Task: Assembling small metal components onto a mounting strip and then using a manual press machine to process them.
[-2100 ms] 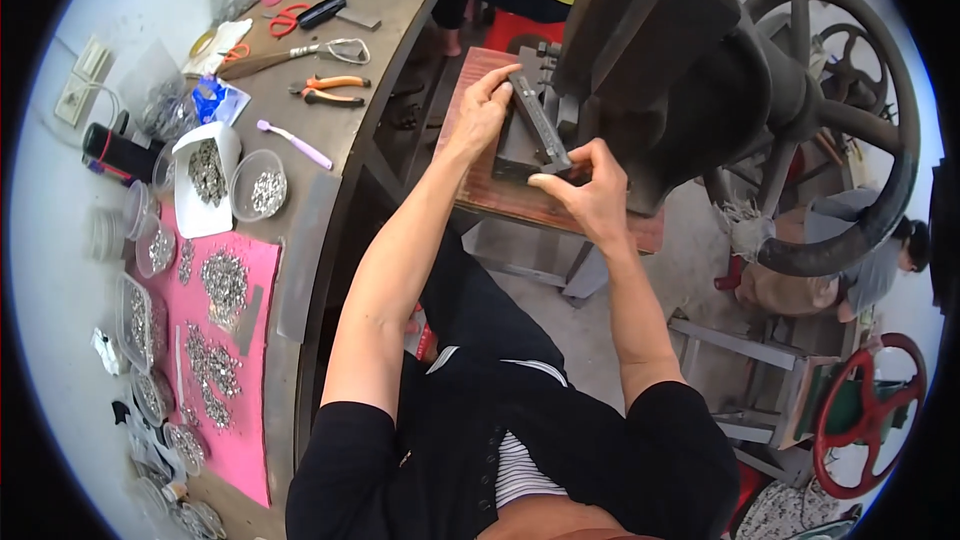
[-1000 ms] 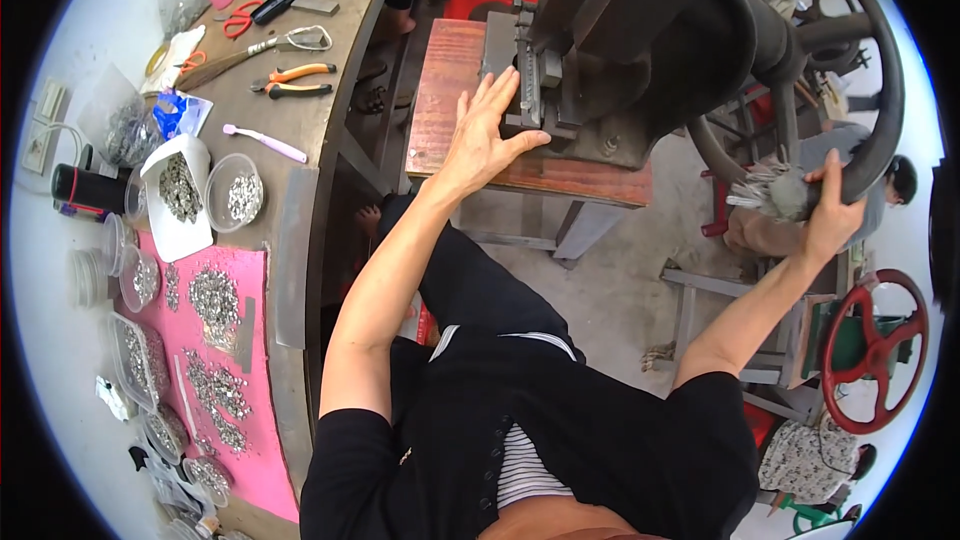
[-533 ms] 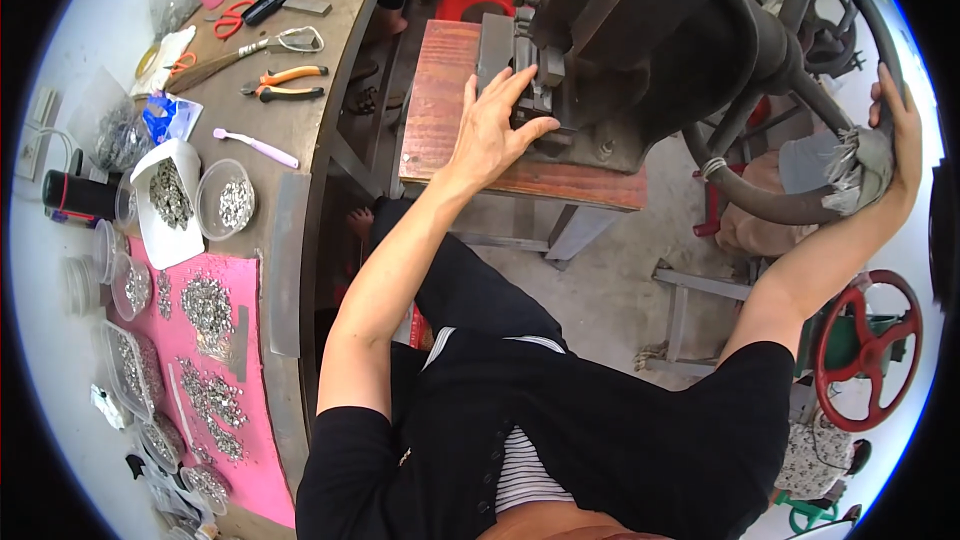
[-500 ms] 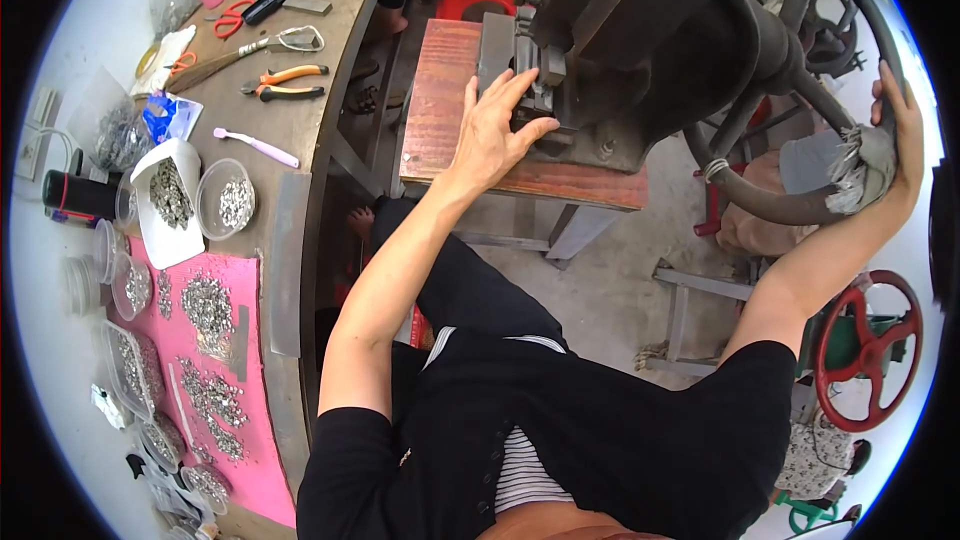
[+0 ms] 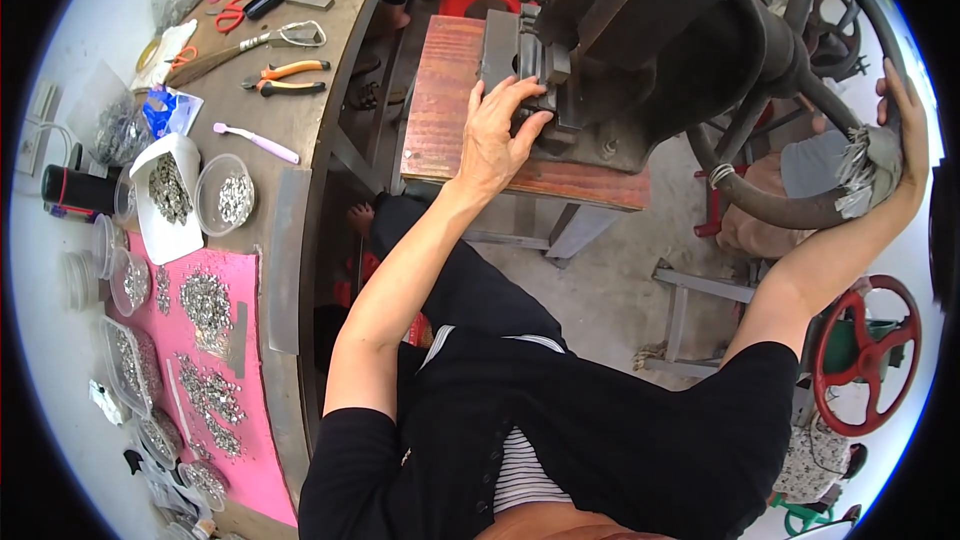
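Observation:
My left hand (image 5: 492, 138) is at the die block (image 5: 535, 65) of a dark metal press (image 5: 680, 25). Its fingers are bent, with thumb and forefinger apart at the block's near edge; whether a small piece lies under the fingertips is hidden. On the right, my right hand (image 5: 902, 135) is closed round the rim of the press's large handwheel (image 5: 770, 202), beside a frayed grey cloth (image 5: 872, 172) tied to it. The press stands on a reddish wooden stand (image 5: 440, 90) with metal legs.
Left is a workbench (image 5: 345, 0) with orange-handled pliers (image 5: 290, 78), a brush (image 5: 215, 60), a pink-handled toothbrush (image 5: 258, 142), and a pink mat (image 5: 250, 340) bearing small metal pieces. A tub (image 5: 225, 197) holds more. A red handwheel (image 5: 868, 355) stands lower right; another person sits beyond the press.
My left hand's fingers have bent inward and drawn closer together at the die block. My right hand stays on the handwheel, which has hardly moved.

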{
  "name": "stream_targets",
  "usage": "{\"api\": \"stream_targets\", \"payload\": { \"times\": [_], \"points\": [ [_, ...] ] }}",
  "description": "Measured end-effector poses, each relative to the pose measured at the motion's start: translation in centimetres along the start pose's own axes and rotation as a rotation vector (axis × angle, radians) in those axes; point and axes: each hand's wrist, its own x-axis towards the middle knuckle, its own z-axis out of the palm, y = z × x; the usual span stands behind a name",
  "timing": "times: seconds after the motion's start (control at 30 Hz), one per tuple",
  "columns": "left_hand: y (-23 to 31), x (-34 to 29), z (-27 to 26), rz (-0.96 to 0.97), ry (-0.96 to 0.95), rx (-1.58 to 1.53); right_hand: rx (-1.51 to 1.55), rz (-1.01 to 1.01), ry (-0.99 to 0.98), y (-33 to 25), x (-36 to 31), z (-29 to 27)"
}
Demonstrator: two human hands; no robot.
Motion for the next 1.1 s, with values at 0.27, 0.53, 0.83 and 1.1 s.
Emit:
{"api": "stream_targets", "payload": {
  "times": [0.27,0.53,0.83,1.1],
  "points": [
    [-0.3,0.0,0.0,0.043,-0.027,0.036,0.012,-0.037,0.007,0.1,-0.2,-0.2],
    [-0.6,1.1,-0.1,-0.069,-0.141,0.210,-0.002,-0.019,0.001,0.2,-0.1,-0.1],
    [-0.7,1.6,-0.5,-0.074,-0.228,0.171,0.210,-0.126,0.127,1.9,-5.7,2.0],
    [-0.7,1.4,-0.9,-0.035,-0.194,0.118,0.174,-0.100,0.402,4.5,-12.6,7.6]
  ]
}}
